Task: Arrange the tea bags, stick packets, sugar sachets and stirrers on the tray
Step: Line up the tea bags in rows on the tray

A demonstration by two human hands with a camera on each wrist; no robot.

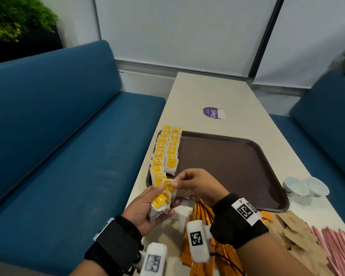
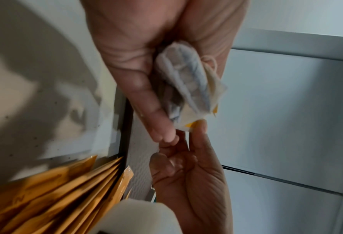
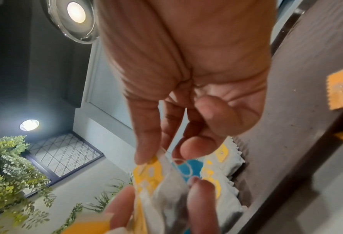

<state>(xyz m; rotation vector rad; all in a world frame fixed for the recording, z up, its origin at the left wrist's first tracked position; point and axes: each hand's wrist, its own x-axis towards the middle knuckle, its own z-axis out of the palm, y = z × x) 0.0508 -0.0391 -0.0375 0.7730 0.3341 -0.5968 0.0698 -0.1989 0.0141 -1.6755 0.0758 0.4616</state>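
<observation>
A long pale surface [image 1: 217,92] runs between two blue benches [image 1: 54,124], carrying a brown tray [image 1: 227,166]. Along the tray's left edge two rows of yellow-tagged tea bags [image 1: 167,150] are already laid, so that part looks well under way but not finished. The left hand [image 1: 147,210] grips a small stack of tea bags [image 1: 160,204], fingers curled round it; the right hand [image 1: 195,185] pinches the top bag by its tag. Orange stick packets [image 1: 203,236], brown sugar sachets [image 1: 295,234] and pink stirrers [image 1: 339,248] lie off the tray nearby, still to be arranged.
</observation>
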